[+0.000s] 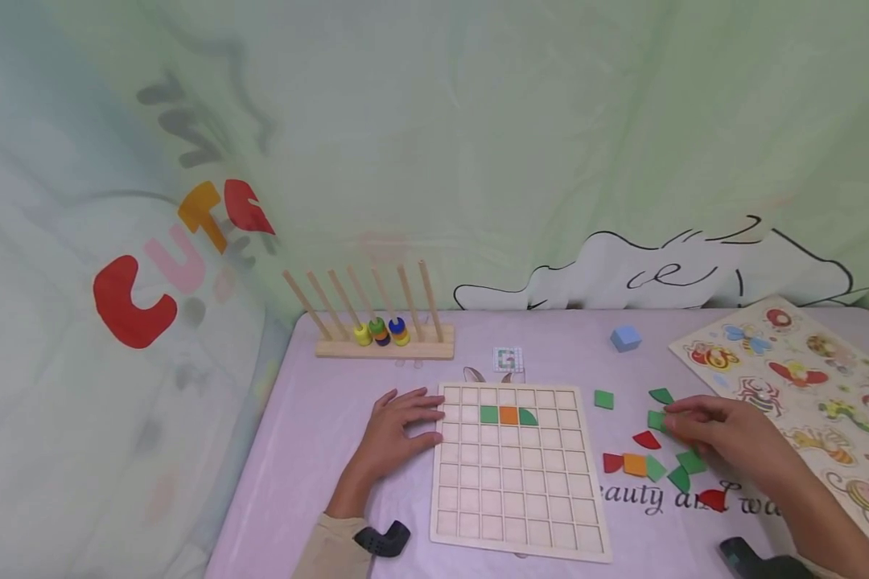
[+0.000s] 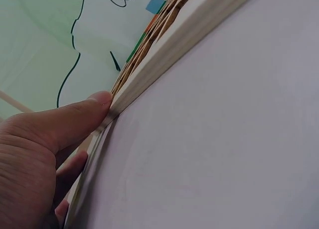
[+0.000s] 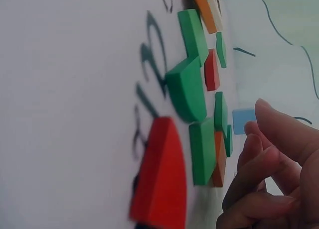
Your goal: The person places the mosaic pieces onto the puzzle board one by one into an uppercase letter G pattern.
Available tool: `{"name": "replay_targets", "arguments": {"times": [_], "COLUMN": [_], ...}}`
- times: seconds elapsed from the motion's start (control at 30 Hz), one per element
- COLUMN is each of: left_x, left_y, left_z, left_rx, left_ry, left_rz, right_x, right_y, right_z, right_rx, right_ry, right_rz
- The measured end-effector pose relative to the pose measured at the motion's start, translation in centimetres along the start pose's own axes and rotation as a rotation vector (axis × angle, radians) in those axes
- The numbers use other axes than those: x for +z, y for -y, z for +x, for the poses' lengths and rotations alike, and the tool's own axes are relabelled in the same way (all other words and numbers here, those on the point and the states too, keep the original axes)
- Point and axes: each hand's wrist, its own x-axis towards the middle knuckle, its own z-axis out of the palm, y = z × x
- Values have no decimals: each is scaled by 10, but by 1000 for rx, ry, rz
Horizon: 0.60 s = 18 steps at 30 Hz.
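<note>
A wooden grid board [image 1: 521, 549] lies on the table, with a green square [image 1: 488, 414], an orange square [image 1: 508, 415] and a green quarter-circle piece [image 1: 527, 416] in one row near its top. My left hand [image 1: 398, 430] rests at the board's left edge, fingers spread; in the left wrist view the thumb [image 2: 79, 119] touches the rim. Over the loose pieces at the right hovers my right hand [image 1: 731, 438], fingers loosely bent, fingertips close by a green square piece [image 1: 656, 420]. Nothing shows between thumb and fingers in the right wrist view.
Several loose pieces, among them a red one [image 1: 713, 500] and an orange square [image 1: 635, 465], lie right of the board. A pegged bead stand [image 1: 384, 351], a small pattern card [image 1: 508, 359] and a blue cube [image 1: 626, 338] are behind. An insect puzzle board [image 1: 768, 362] lies far right.
</note>
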Motion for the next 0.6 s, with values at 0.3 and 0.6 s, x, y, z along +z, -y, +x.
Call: {"name": "replay_targets", "arguments": {"times": [0.3,0.6], "left_x": [0,0], "left_y": [0,-1], "left_z": [0,0], "left_rx": [6,0], "left_ry": [-1,3], "left_rz": [-13,-9], "right_x": [5,12], "right_y": [9,9], "right_z": [9,17], "right_rx": [-14,10], "right_ry": [-181,-211], "right_rz": [-59,-54]}}
